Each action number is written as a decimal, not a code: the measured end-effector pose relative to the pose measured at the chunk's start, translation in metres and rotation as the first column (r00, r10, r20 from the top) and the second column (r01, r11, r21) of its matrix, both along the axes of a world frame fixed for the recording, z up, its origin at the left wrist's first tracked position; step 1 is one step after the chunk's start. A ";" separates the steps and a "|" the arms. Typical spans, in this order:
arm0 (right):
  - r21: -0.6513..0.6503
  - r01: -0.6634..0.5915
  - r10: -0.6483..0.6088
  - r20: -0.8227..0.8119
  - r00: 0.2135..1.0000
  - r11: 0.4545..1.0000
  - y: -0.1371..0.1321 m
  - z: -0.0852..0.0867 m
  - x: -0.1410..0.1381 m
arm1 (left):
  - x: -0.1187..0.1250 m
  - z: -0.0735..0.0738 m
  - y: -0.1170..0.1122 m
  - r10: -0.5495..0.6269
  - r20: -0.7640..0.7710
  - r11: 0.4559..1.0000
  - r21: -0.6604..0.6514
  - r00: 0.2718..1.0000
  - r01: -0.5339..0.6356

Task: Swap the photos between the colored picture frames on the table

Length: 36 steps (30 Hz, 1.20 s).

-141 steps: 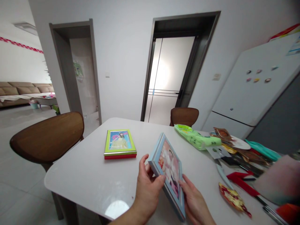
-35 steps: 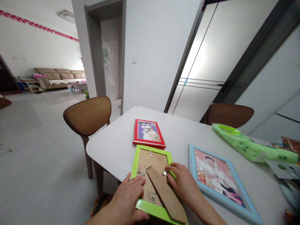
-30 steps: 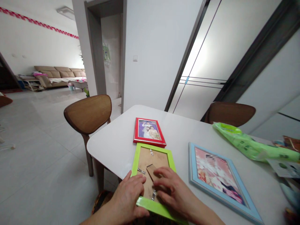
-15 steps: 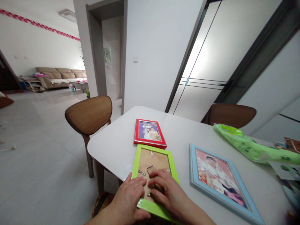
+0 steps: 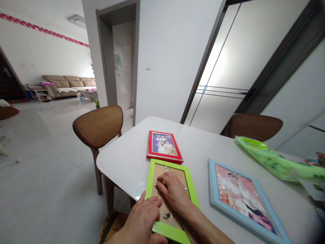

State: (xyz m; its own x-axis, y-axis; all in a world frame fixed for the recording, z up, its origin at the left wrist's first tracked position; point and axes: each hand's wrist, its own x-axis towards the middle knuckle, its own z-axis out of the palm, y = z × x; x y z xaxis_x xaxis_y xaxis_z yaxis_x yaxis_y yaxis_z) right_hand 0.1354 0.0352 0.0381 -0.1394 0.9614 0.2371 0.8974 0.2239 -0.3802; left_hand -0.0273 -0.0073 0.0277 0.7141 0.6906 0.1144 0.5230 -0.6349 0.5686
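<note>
A green picture frame (image 5: 193, 189) lies face down on the table, its brown backing board (image 5: 175, 222) showing. My left hand (image 5: 144, 218) grips its left edge near the lower corner, fingers over the rim. My right hand (image 5: 174, 191) is over the middle of the board, fingers bent together at the left metal clip (image 5: 156, 189); the fingertips partly hide it. Another metal clip (image 5: 168, 215) sits near the bottom rim, one more clip (image 5: 166, 167) at the top, and a clip (image 5: 186, 189) on the right side.
A red picture frame (image 5: 149, 145) touches the green one's far end. To the right lie a light blue picture frame (image 5: 212, 183) and a green plastic bag (image 5: 281, 164) on the white table (image 5: 122, 162). Wooden chairs (image 5: 99, 125) stand by the table.
My right hand has moved up the board from the bottom clip to the left clip. The bottom clip now shows in full. My left hand stays at the frame's left edge.
</note>
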 end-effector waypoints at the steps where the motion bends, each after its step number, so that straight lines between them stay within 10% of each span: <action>1: 0.008 0.029 -0.029 0.006 1.000 1.000 0.004 0.000 0.006 | 0.001 0.000 0.000 -0.007 -0.003 1.000 -0.008 1.000 0.007; 16: 0.035 0.138 -0.140 0.054 0.989 0.990 0.027 -0.006 0.028 | 0.016 0.002 -0.003 0.028 -0.002 1.000 -0.006 1.000 -0.028; 27: -0.140 0.074 -0.073 0.011 0.997 0.987 -0.051 0.013 0.037 | 0.017 -0.004 -0.004 0.033 0.006 0.999 0.033 0.999 -0.033; 36: -0.142 0.104 -0.119 -0.100 0.988 0.984 -0.042 0.027 0.038 | 0.012 0.000 0.001 0.241 0.307 0.965 -0.177 0.921 -0.194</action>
State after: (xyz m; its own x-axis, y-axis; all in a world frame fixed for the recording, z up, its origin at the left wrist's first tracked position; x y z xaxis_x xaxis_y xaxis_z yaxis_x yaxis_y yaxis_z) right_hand 0.1736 -0.0071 0.0652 -0.0105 0.9937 0.1112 0.8660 0.0646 -0.4958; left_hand -0.0156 -0.0067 0.0282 0.4848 0.8505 0.2041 0.4118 -0.4278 0.8046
